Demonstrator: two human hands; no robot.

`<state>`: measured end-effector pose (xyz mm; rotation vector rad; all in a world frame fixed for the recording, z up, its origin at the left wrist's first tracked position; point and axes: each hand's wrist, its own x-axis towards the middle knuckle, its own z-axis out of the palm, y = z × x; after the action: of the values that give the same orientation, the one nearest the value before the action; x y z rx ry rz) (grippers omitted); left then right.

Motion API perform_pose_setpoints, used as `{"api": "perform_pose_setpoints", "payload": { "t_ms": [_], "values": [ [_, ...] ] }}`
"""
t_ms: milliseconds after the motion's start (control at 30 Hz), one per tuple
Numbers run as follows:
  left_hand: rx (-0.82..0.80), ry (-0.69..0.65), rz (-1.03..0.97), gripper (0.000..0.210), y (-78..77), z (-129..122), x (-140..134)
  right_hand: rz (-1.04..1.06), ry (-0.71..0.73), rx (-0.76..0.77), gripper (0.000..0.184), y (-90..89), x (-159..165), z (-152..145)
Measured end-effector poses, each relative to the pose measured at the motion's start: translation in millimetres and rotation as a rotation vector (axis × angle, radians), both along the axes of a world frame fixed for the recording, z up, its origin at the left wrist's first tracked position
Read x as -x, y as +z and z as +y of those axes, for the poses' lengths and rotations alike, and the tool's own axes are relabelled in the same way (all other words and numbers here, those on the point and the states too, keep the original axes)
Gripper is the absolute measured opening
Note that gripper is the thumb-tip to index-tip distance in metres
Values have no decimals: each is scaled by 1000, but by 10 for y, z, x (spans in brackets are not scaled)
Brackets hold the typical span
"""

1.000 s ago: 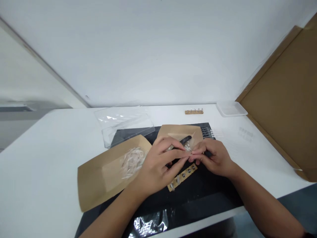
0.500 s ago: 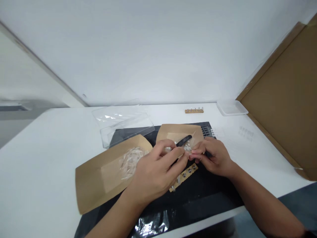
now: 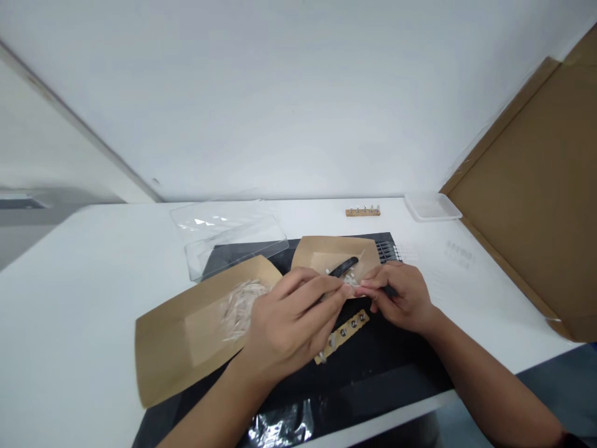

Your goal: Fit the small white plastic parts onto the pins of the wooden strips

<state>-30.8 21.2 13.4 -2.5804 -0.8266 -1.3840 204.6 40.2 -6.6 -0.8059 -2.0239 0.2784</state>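
Note:
My left hand (image 3: 291, 311) is closed in a pinch, and its fingertips meet those of my right hand (image 3: 396, 289). The right fingers are pinched as well. Something small and pale seems to sit between the fingertips, too small to name. Just behind them lies a small brown paper tray (image 3: 310, 246) with little white pieces (image 3: 351, 280) and a curved black tool (image 3: 345, 266) in it. Below the fingers, a tan strip with round metal studs (image 3: 344, 333) rests on the black mat (image 3: 373, 361); clear bits stand at its near end.
A longer paper tray (image 3: 168, 354) at the left contains a pile of thin clear strips (image 3: 242, 308). Clear plastic covers (image 3: 224, 230) lie behind it. Farther back are a second studded strip (image 3: 362, 212) and a translucent tub (image 3: 433, 207). A cardboard box (image 3: 527, 205) stands at the right.
My left fingertips have come together with the right ones, and the left fingers have bunched slightly. The whole view has shifted a little.

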Motion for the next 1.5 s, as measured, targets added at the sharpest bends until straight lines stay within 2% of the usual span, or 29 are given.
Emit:
{"api": "perform_pose_setpoints", "payload": {
  "t_ms": [167, 333, 733, 867, 967, 1167, 1367, 1500],
  "values": [
    [95, 45, -148, 17, -24, 81, 4, 6, -10, -22, 16, 10, -17, 29],
    [103, 121, -90, 12, -139, 159, 49, -43, -15, -98, 16, -11, -30, 44],
    [148, 285, 64, 11, -218, 197, 56, -64, -8, -174, 11, -34, -45, 50],
    [212, 242, 62, 18, -231, 199, 26, -129, -42, -240, 14, -40, -32, 27],
    [335, 131, -43, 19, -207, 171, -20, -145, -122, -283, 15, -48, -6, 9],
    [722, -17, -333, 17, -169, 88, -120, -196, -182, -318, 14, -65, 3, 17],
    [940, -56, -517, 16, -209, 72, -153, -266, -194, -389, 14, -80, 22, 18],
    [1052, -2, -533, 18, -183, 62, -150, -251, -195, -417, 11, -63, 51, 9]
  ]
}}
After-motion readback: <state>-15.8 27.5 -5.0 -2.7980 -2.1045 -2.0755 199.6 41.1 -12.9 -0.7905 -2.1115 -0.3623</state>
